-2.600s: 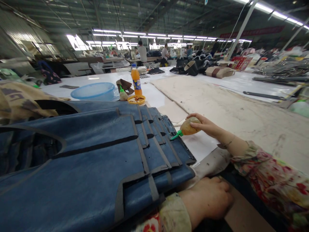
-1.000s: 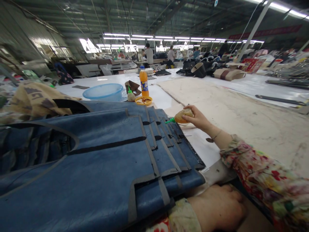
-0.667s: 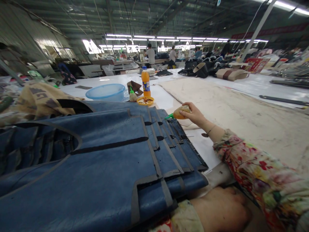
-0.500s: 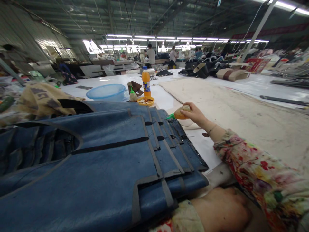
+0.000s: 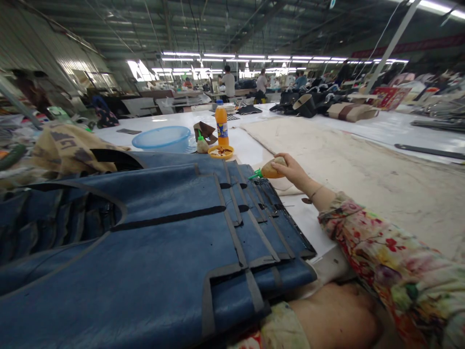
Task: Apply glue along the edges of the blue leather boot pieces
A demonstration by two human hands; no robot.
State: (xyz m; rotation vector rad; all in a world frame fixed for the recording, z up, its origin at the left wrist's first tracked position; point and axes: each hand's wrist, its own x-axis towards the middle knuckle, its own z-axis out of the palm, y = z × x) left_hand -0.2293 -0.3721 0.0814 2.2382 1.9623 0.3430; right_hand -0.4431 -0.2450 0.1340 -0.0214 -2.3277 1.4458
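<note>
My right hand (image 5: 286, 167) is wrapped round a squeeze bottle (image 5: 271, 168) with amber contents. The bottle lies tilted on its side, its green nozzle pointing left at the far right corner of the stacked blue pieces (image 5: 170, 247). These pieces overlap in layers, with grey edge strips and black bands. My left hand (image 5: 337, 315) is at the bottom, beside the near right edge of the stack; its fingers are hidden and blurred. Whether it holds anything cannot be seen.
Beyond the stack stand a blue basin (image 5: 162, 139), an orange drink bottle (image 5: 222, 126), a yellow dish (image 5: 221, 152) and a second green-tipped bottle (image 5: 202, 144). Beige cloth (image 5: 341, 160) covers the table at right. Patterned fabric (image 5: 70, 150) is heaped at left. Other people work far back.
The nozzle has shifted very slightly along the corner of the stack, and the view has moved a little. My right hand keeps its grip; my left hand stays low.
</note>
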